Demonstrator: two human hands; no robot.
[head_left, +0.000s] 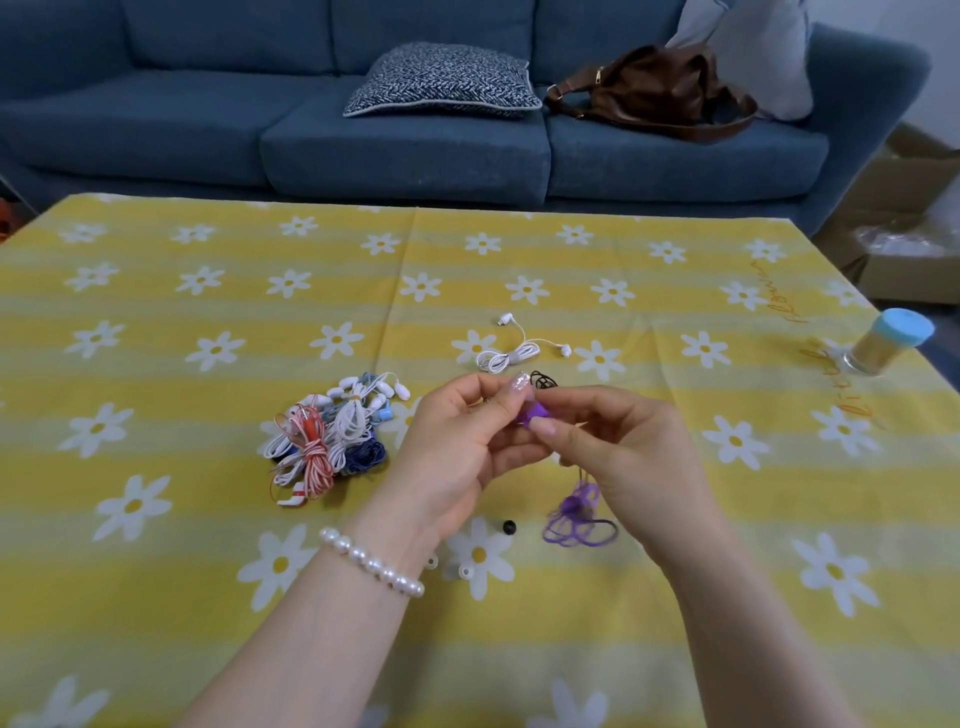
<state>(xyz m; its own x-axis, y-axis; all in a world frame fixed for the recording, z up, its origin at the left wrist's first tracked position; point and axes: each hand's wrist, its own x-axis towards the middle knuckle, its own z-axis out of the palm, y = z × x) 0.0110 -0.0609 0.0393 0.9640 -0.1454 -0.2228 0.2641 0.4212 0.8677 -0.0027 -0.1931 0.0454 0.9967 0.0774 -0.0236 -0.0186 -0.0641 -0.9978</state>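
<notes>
Hovering over the desk (208, 597), a purple earbud (536, 414) is pinched from both sides. It is gripped by the thumb and curled fingers of the left hand (457, 447), and the same piece is clamped by the thumb and forefinger of the right hand (623, 447). The hands are drawn close together, fingertips almost touching. The purple cable (576, 514) is seen hanging below the right hand, its loops gathered on the daisy cloth. A black ear tip (509, 527) and clear ear tips (466, 571) are laid near the left wrist, where a pearl bracelet (371, 564) is worn. A tangled pile of earphones (332, 431) is set further left, and a white pair (511, 353) lies beyond the hands.
</notes>
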